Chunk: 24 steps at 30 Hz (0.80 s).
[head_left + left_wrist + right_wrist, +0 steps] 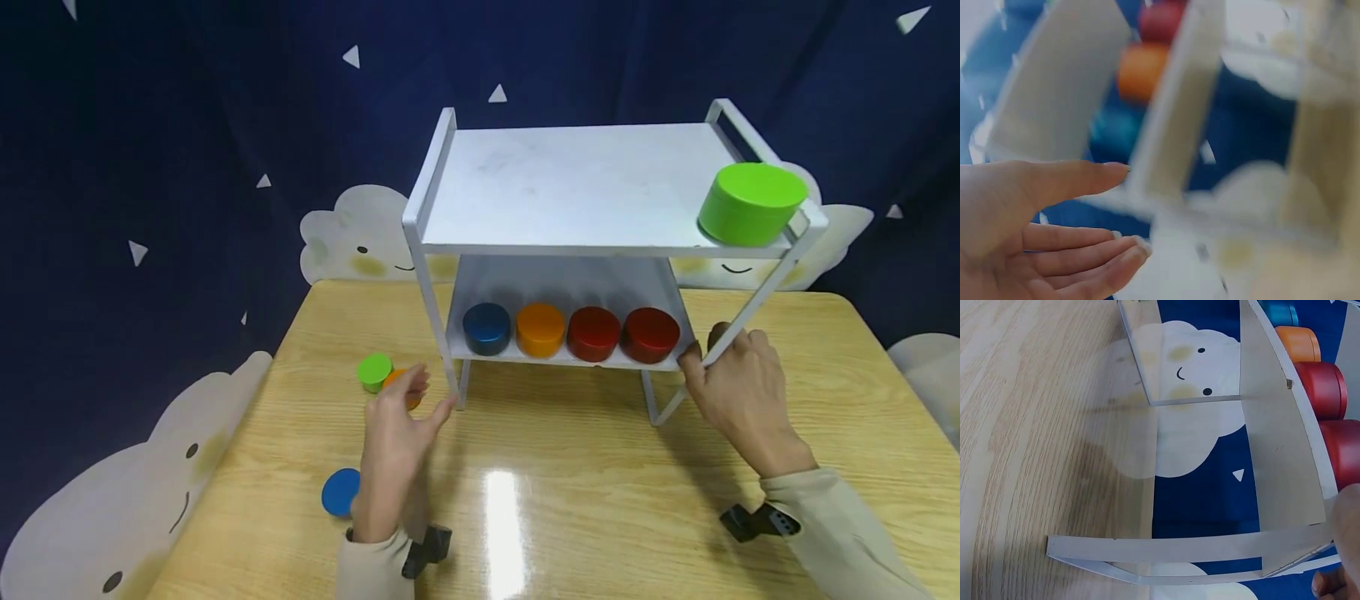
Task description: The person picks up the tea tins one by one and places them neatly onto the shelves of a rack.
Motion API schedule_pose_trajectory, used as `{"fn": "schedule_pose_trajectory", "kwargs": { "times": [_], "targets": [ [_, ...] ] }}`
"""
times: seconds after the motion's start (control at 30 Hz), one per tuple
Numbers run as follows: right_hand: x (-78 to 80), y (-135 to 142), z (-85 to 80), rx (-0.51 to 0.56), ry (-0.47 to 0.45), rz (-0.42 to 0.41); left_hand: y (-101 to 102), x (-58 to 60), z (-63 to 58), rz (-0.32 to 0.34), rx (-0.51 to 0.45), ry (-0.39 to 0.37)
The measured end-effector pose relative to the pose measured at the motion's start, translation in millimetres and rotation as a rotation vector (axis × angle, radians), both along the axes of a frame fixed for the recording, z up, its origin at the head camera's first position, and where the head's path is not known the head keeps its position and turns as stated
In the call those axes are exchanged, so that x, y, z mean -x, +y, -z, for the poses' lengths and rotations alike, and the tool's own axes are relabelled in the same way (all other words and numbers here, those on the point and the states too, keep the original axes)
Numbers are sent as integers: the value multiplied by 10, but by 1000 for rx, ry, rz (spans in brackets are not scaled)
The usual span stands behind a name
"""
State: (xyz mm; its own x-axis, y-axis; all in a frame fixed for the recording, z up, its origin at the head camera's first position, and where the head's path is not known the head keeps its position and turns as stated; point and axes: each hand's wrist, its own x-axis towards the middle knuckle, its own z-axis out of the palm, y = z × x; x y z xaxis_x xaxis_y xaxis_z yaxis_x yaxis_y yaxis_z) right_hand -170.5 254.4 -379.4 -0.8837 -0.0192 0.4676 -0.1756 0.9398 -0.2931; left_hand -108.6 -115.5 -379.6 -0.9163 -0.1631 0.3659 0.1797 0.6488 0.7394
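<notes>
A white two-tier shelf rack (577, 179) stands on the wooden table. Its lower tier holds a row of round tins: a blue tin (487, 329), an orange tin (540, 330) and two red tins (593, 334). On the upper tier, at the front right corner, sits a bright green tin (752, 204). My right hand (742, 396) grips the rack's right side post near the lower tier; its fingers are partly hidden behind the post. Beside the left post, my left hand (397, 450) has its thumb and fingers spread apart, with nothing between them.
Left of the rack, a small green tin (374, 372) and an orange one (402, 389) lie on the table (570, 500), the orange partly behind my left hand. A blue round piece (341, 492) lies nearer, by my left wrist. A dark blue curtain (585, 58) hangs behind.
</notes>
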Motion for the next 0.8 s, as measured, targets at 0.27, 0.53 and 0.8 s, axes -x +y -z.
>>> {"fn": "schedule_pose_trajectory", "kwargs": {
  "times": [0.27, 0.53, 0.8],
  "targets": [
    [2, 16, -2, 19, -6, -7, -543, -309, 510, -221, 56, -97],
    [-5, 24, 8, 48, -37, 12, -852, -494, 731, -297, 48, -270],
    [9, 2, 29, 70, -24, 7, -894, -634, 898, -287, 31, -447]
  ]
}}
